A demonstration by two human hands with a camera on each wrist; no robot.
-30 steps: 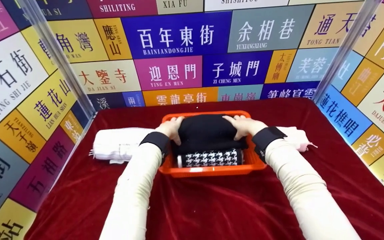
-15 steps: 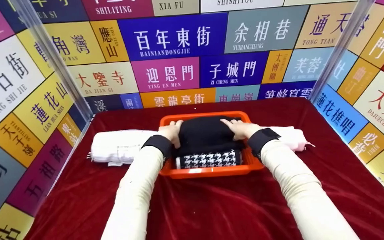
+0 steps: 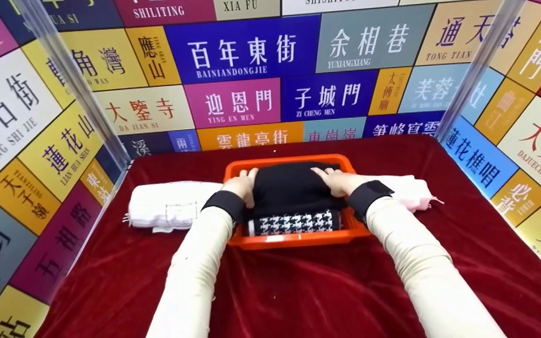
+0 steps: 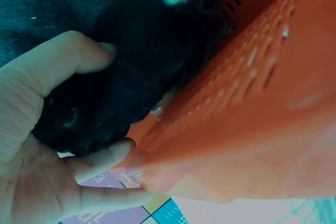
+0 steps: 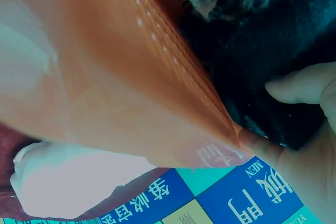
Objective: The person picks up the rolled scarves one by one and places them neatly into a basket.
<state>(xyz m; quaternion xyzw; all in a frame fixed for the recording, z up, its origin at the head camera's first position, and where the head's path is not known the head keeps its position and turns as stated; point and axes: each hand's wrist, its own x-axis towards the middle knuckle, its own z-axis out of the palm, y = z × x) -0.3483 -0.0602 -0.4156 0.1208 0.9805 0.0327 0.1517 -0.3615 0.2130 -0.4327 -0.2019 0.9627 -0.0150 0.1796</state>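
A black rolled cloth (image 3: 289, 190) lies in an orange plastic basket (image 3: 298, 240), behind a black-and-white houndstooth roll (image 3: 294, 224). My left hand (image 3: 241, 186) grips the black cloth's left end. In the left wrist view its thumb (image 4: 79, 53) lies on the cloth, while fingertips reach the basket's perforated wall. At the other end, my right hand (image 3: 340, 181) holds the cloth the same way, its thumb (image 5: 296, 85) bent over the black fabric in the right wrist view. The undersides of the cloth are hidden inside the basket.
Left of the basket is a white fringed roll (image 3: 169, 205); a pale pink one (image 3: 406, 191) sits to the right, partly behind my right wrist. Dark red velvet (image 3: 308, 286) covers the table. Sign-printed panels (image 3: 242, 47) and clear corner posts (image 3: 472, 70) enclose the back and sides.
The head view has shifted slightly. Both hands stay on the ends of the black cloth, the right thumb edging a little inward, and the cloth has barely moved.
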